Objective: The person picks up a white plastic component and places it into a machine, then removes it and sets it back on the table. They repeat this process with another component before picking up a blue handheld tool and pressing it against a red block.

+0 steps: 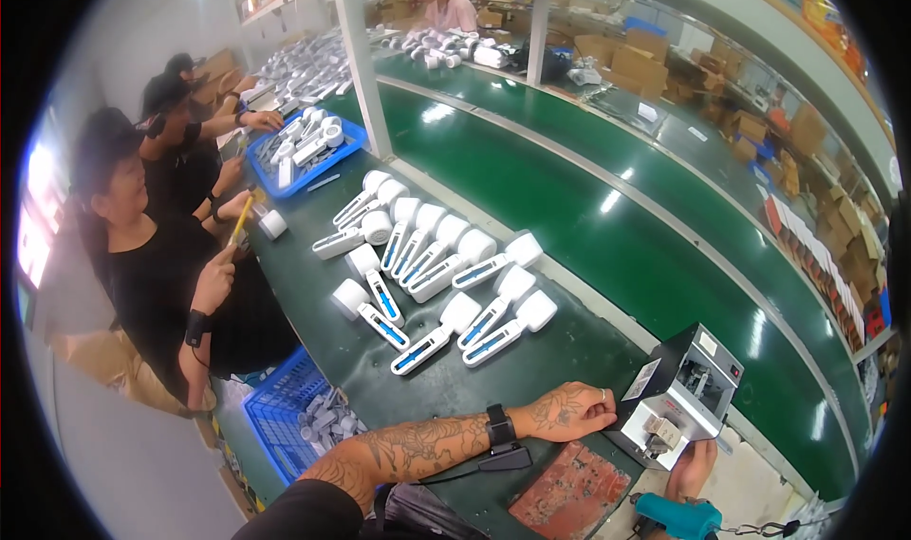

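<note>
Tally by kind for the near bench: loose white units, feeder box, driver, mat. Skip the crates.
White handheld units with blue strips: 13
Grey box machine: 1
Teal power screwdriver: 1
Red mat: 1
Total: 16

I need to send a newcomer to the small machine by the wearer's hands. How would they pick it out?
Follow the green workbench to its near end, past the white handheld devices. There the left hand rests against a grey box-shaped machine, the only dark, boxy thing there.
</note>
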Available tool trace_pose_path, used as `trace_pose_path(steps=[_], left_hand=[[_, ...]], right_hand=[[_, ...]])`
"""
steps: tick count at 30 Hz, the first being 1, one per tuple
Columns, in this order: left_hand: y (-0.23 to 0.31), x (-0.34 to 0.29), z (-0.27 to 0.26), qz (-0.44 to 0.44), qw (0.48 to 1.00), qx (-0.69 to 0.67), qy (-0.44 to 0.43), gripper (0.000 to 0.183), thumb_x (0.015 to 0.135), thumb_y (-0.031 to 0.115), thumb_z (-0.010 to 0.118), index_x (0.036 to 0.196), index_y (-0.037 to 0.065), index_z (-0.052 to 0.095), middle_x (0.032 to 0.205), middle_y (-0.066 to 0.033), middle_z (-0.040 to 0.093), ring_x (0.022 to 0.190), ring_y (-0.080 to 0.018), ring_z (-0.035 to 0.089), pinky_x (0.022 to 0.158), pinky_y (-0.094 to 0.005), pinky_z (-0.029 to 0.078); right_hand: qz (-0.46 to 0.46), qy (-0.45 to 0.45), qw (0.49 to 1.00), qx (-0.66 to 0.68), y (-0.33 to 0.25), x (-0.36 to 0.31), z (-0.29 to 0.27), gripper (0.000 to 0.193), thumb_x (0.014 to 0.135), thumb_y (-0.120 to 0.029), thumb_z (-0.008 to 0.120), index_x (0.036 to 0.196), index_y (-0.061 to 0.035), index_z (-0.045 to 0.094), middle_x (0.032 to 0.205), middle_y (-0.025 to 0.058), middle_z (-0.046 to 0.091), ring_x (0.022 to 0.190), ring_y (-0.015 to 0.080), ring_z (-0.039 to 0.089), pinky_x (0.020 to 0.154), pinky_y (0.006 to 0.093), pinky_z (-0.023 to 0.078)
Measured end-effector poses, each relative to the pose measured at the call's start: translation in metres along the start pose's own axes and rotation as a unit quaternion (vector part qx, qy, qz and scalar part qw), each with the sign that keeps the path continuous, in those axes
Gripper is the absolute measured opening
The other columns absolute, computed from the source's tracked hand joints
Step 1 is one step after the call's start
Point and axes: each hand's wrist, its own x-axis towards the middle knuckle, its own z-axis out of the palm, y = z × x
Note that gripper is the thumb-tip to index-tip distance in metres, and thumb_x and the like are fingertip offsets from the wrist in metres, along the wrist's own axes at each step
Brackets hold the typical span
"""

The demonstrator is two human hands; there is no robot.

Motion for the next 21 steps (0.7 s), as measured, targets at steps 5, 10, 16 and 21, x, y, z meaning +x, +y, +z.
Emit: trace_pose_path(steps=[5, 10, 16, 21], left_hand=[[0.0037, -0.0003, -0.0017, 0.002, 1.000, 0.016, -0.001, 0.018, 0.097, 0.021, 0.066, 0.098, 0.003, 0.066, 0.079, -0.0063, 0.066, 0.070, -0.0136, 0.064, 0.064, -0.0284, 0.053], [0.0019, 0.0004, -0.0008, -0.003, 1.000, 0.015, 0.002, 0.017, 0.096, 0.020, 0.066, 0.098, 0.003, 0.066, 0.080, -0.0075, 0.067, 0.070, -0.0155, 0.065, 0.064, -0.0288, 0.053], [0.0032, 0.0014, -0.0012, 0.006, 1.000, 0.025, -0.002, 0.017, 0.096, 0.020, 0.066, 0.098, 0.004, 0.066, 0.080, -0.0083, 0.067, 0.070, -0.0164, 0.065, 0.064, -0.0300, 0.053], [0.0048, -0.0004, -0.0002, 0.003, 1.000, 0.024, 0.006, 0.017, 0.096, 0.020, 0.065, 0.097, 0.003, 0.065, 0.079, -0.0087, 0.067, 0.070, -0.0183, 0.066, 0.065, -0.0313, 0.053]], right_hand=[[-0.008, -0.007, 1.000, -0.008, 0.0067, 0.0061, -0.0063, 0.028, 0.102, -0.013, 0.055, 0.124, 0.0040, 0.056, 0.120, 0.0113, 0.064, 0.107, 0.0191, 0.062, 0.094, 0.0331, 0.050], [-0.002, -0.011, 1.000, -0.013, 0.0063, 0.0070, -0.0052, 0.025, 0.101, -0.012, 0.057, 0.121, 0.0024, 0.058, 0.113, 0.0079, 0.065, 0.102, 0.0162, 0.061, 0.090, 0.0307, 0.050], [-0.004, -0.008, 1.000, -0.009, 0.0060, 0.0049, -0.0060, 0.026, 0.101, -0.011, 0.056, 0.122, 0.0024, 0.058, 0.115, 0.0072, 0.065, 0.103, 0.0159, 0.061, 0.089, 0.0296, 0.050], [0.001, -0.018, 1.000, -0.011, 0.0037, 0.0033, -0.0020, 0.028, 0.101, -0.013, 0.056, 0.125, 0.0023, 0.057, 0.116, 0.0074, 0.064, 0.105, 0.0159, 0.061, 0.091, 0.0300, 0.049]])
